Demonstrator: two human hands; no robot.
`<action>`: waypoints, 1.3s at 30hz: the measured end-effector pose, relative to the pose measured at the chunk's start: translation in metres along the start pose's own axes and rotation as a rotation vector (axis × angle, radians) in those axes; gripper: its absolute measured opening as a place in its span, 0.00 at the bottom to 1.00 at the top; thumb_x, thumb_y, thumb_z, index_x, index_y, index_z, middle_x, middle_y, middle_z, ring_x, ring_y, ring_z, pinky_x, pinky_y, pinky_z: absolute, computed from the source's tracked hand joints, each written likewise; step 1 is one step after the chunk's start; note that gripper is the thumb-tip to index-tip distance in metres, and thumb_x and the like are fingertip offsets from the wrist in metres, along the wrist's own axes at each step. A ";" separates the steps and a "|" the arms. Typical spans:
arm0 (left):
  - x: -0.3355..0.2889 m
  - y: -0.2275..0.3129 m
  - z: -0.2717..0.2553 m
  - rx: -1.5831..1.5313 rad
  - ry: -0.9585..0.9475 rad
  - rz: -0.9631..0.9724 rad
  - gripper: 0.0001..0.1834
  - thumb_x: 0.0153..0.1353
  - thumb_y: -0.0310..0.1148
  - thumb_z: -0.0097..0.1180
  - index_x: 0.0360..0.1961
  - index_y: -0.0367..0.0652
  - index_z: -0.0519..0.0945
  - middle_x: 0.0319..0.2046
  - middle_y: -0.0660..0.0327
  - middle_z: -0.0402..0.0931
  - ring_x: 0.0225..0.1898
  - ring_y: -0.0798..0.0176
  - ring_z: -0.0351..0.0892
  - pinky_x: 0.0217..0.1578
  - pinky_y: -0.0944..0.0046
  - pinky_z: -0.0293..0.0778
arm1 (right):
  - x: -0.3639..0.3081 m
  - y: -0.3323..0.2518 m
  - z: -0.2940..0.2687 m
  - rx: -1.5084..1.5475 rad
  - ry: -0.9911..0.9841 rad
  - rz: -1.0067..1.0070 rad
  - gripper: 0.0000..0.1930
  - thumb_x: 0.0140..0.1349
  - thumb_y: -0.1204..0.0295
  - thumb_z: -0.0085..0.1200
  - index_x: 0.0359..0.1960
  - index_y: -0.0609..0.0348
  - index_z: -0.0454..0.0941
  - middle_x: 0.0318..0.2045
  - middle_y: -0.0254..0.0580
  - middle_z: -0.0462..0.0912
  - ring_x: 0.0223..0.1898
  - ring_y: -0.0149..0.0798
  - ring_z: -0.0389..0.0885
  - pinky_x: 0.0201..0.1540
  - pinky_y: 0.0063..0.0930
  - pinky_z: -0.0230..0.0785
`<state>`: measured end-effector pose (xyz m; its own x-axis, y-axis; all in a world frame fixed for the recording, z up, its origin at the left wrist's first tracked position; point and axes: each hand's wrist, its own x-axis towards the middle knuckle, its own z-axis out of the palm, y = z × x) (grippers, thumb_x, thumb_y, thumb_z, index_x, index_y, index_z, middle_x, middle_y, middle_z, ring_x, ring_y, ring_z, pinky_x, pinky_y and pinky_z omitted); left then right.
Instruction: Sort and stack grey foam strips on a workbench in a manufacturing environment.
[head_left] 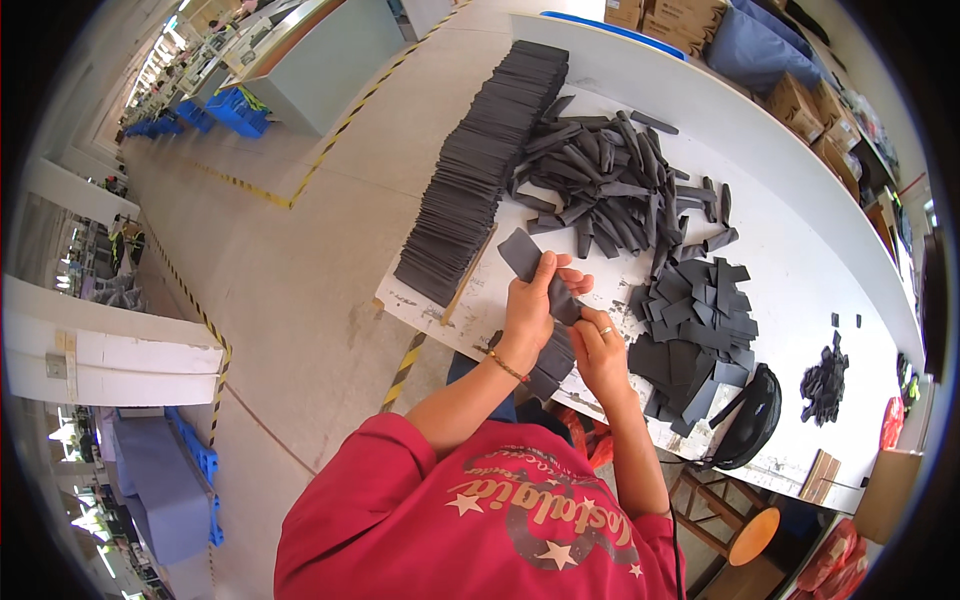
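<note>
Over the near edge of a scuffed white table [785,215], the left hand [534,300] and right hand [601,348] grasp a smooth, dark strip [519,254]; beyond lie tubular rolls [605,170] and a ridged stack [475,170].

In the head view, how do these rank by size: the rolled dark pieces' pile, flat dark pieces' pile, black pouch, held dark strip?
1. Rolled pile
2. Flat pile
3. Black pouch and held strip: unsure; the strip is partly covered and seems nearer the camera.
</note>
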<state>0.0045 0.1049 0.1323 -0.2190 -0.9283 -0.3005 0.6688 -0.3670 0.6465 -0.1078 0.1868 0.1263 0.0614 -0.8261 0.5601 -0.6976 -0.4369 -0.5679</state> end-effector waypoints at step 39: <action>0.008 -0.002 0.001 -0.140 -0.203 0.065 0.22 0.69 0.45 0.48 0.49 0.34 0.71 0.40 0.50 0.79 0.49 0.48 0.79 0.57 0.48 0.71 | 0.020 -0.013 -0.015 1.095 0.361 1.004 0.11 0.67 0.66 0.53 0.36 0.63 0.77 0.39 0.35 0.74 0.36 0.25 0.73 0.38 0.23 0.69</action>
<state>0.0010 0.0986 0.1291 -0.3012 -0.9478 -0.1051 0.7748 -0.3075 0.5525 -0.1086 0.1813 0.1539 -0.3848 -0.8746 -0.2950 0.5202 0.0585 -0.8520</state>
